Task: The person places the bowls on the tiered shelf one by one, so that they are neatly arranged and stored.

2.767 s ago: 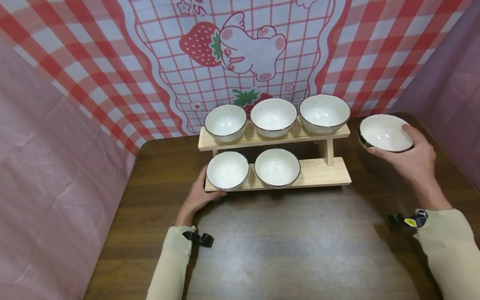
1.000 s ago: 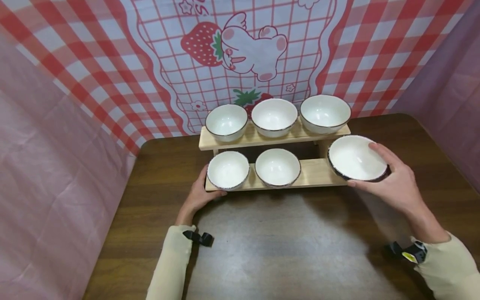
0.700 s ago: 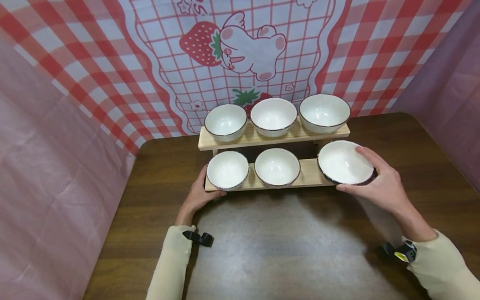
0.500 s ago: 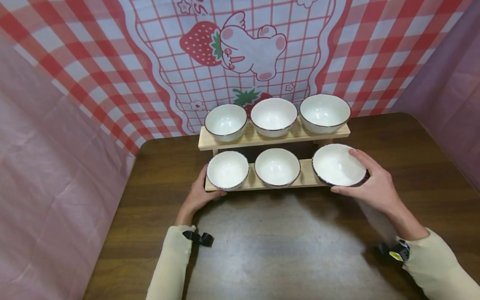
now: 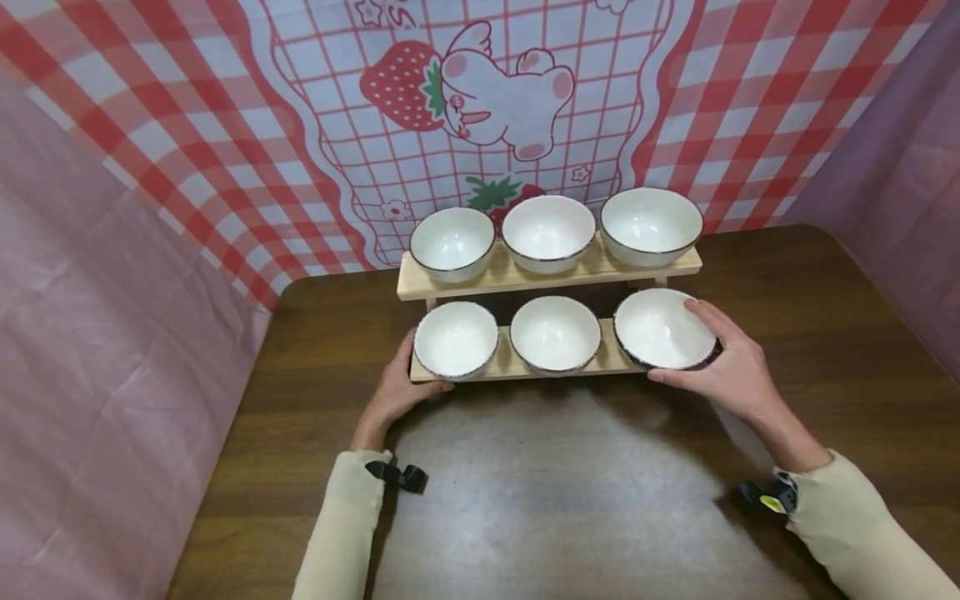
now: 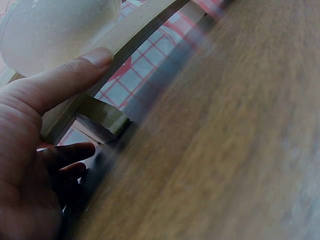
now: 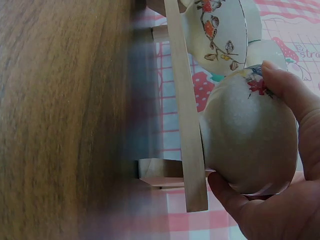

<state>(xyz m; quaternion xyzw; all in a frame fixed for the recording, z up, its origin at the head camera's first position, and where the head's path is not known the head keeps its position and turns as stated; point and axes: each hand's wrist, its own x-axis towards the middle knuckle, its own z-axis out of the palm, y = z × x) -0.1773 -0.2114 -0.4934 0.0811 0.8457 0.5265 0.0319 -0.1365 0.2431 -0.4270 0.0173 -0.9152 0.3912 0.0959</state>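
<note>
A two-tier wooden stand (image 5: 622,358) carries white bowls with dark rims. My left hand (image 5: 397,383) grips its lower tier at the left end; the left wrist view shows the thumb (image 6: 75,75) along the board's front edge, with other fingers below. Right beside that hand sits the lower left bowl (image 5: 455,340). My right hand (image 5: 738,367) holds a white bowl (image 5: 663,329) by its right side, over the right end of the lower tier. In the right wrist view this bowl (image 7: 250,132) has a painted red flower, and its base is right at the board.
In the lower row's middle stands another bowl (image 5: 555,333). The upper tier (image 5: 517,282) bears a left bowl (image 5: 452,243), a middle bowl (image 5: 548,233) and a right bowl (image 5: 651,225). Behind hangs a red checked cloth (image 5: 510,100); the wooden table (image 5: 555,483) extends in front.
My right hand has brought its bowl from the table's right side leftward and toward me, onto the lower tier's right end, then slightly further left. The left hand has stayed on the stand.
</note>
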